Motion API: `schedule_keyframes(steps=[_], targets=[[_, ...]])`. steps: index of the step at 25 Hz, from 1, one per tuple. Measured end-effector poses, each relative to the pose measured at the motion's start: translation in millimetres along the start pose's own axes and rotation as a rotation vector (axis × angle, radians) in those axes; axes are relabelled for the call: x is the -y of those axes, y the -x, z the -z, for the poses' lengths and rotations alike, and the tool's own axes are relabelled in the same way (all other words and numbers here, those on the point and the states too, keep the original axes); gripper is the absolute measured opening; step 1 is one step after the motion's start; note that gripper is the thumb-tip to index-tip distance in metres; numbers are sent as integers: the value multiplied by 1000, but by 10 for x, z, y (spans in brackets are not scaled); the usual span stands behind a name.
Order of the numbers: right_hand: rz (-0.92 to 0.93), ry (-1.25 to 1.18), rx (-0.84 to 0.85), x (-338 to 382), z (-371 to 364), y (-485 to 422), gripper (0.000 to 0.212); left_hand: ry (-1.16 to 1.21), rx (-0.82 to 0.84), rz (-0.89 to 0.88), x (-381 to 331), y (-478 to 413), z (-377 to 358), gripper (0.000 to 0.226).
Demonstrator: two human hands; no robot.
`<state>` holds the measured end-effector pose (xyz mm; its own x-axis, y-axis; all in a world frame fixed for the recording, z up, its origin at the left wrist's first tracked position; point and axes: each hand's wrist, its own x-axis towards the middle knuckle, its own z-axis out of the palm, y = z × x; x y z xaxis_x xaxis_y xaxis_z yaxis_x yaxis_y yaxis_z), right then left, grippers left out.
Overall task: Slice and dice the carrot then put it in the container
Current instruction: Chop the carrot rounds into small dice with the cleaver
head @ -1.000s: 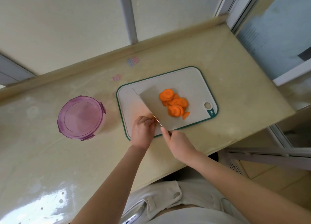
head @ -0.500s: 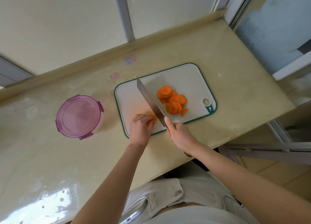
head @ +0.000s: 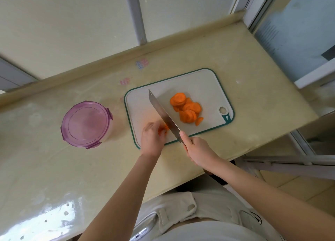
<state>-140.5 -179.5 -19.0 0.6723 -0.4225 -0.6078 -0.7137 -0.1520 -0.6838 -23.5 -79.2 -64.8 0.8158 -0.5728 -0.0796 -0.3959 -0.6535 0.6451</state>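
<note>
While the left hand curls its fingers over the carrot stub and pins it to the near left part of the cutting board, the right hand is wrapped round the handle of the knife, with one digit extended onto the heel of the blade. The blade stands edge-down, running from near right to far left, and its flat lies just beside the left knuckles. Whether the edge has entered the stub cannot be told. A pile of round slices lies on the right half of the board, apart from the blade. The container stands on the counter to the left of the board, with its purple lid clipped on. Assessment: slicing appears close to done, dicing is not yet begun, and nothing has gone into the container. Principal hazard: the stub is short, so the holding fingertips sit very near the edge, and a fingertip not tucked back could be nicked. Secondary hazard: a small round piece may roll or shoot out under pressure and twist the blade towards the hand. The counter looks glossy, so the board could slide under a hard stroke. The lid must also come off before any transfer, or pieces will be spilled on the counter.
</note>
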Motion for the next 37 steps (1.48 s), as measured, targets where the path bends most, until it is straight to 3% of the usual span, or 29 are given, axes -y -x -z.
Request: schedule_keyframes(steps=[13, 20, 22, 24, 27, 32, 37], targets=[[17, 192, -64, 77, -138, -36, 61, -62, -4, -32, 58, -59, -44, 9], [20, 169, -67, 68, -113, -43, 62, -65, 101, -52, 81, -112, 77, 13], [21, 159, -68, 61, -111, -49, 62, -109, 107, -95, 64, -46, 128, 24], [9, 142, -64, 47, -100, -63, 62, -200, 125, -112, 65, 35, 150, 51], [-6, 115, -41, 17, -70, -98, 61, -301, 222, -53, 95, 89, 136, 75], [-28, 46, -13, -13, -32, -134, 59, -242, 217, -67, 121, 73, 143, 53], [-15, 15, -15, 7, -20, -101, 58, -235, 193, -97, 150, 50, 158, 45]])
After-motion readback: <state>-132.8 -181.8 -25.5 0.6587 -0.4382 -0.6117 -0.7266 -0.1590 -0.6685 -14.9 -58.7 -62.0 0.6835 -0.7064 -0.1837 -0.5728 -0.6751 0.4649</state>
